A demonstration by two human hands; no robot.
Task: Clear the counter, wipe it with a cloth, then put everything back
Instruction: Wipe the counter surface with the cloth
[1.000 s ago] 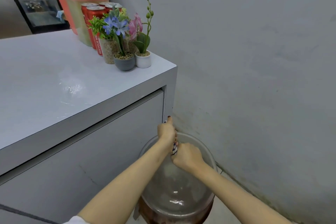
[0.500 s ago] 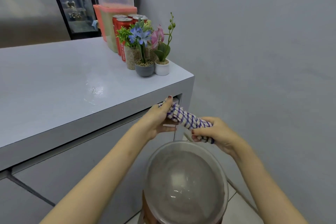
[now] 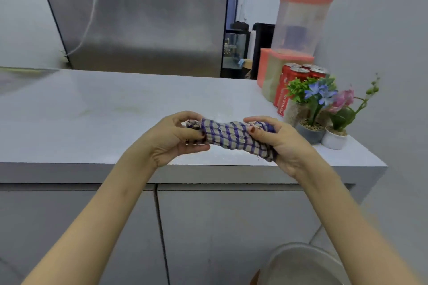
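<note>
Cloth point(image 3: 234, 137), checked in blue and beige, twisted into a thick roll, held level in the air just above the front edge of the pale grey laminate worktop point(image 3: 97, 118). Left hand point(image 3: 171, 140) closed around the roll's left end, grip tight on the fabric, thumb pressed along the underside. Right hand point(image 3: 281, 143) closed around the right end, grip likewise full of cloth, a frayed corner hanging below the palm. Both forearms reaching up from the lower edge of the view. Grouped at the worktop's far right corner, against the grey wall: red drink cans point(image 3: 293, 83) standing upright, a stack of two clear plastic tubs with salmon-pink lids point(image 3: 301, 28) behind them, and small artificial plants in front, namely a blue flower in a grey pot point(image 3: 310, 133), a pink orchid in a white pot point(image 3: 334, 140) and a green sprig in a speckled pot point(image 3: 294, 111). Rest of the worktop bare and faintly streaked. Behind the worktop, a tall brushed-steel panel point(image 3: 143, 16). Below the worktop, flat grey cupboard doors point(image 3: 231, 227). Down at the floor beside the worktop's right end, the rim of a round translucent basin point(image 3: 298, 261), partly cut off by the frame.
</note>
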